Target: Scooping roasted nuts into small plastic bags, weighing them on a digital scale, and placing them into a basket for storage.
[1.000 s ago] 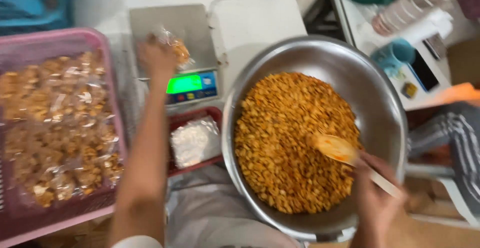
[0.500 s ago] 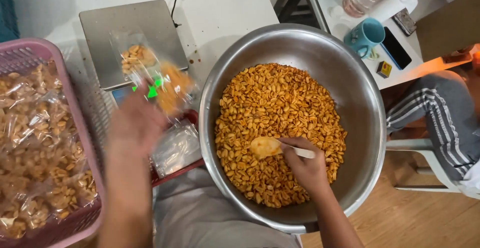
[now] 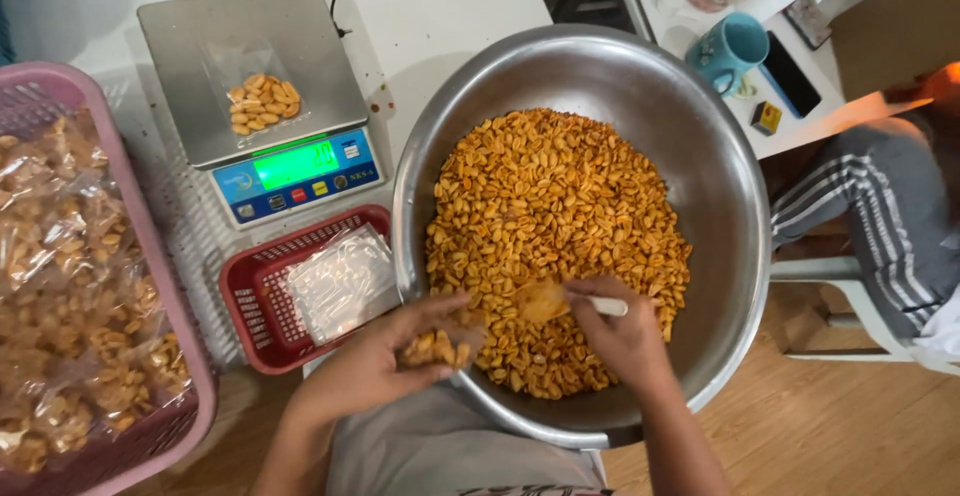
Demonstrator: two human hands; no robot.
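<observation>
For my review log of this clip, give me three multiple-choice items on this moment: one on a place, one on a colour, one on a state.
1. Where does the small bag of peanuts lie?
A. on the scale's steel platform
B. in the red basket
C. in the pink basket

2. What colour is the mug on the side table?
A. red
B. teal blue
C. yellow

3. What is the state of the left hand?
A. flat on the table
B. empty in the air
C. holding a small bag with peanuts at the bowl's rim

Answers:
1 A, the bag rests on the scale above the lit green display.
2 B, the mug is teal blue.
3 C, the fingers grip the bag at the steel bowl while the right hand holds a spoon.
</observation>
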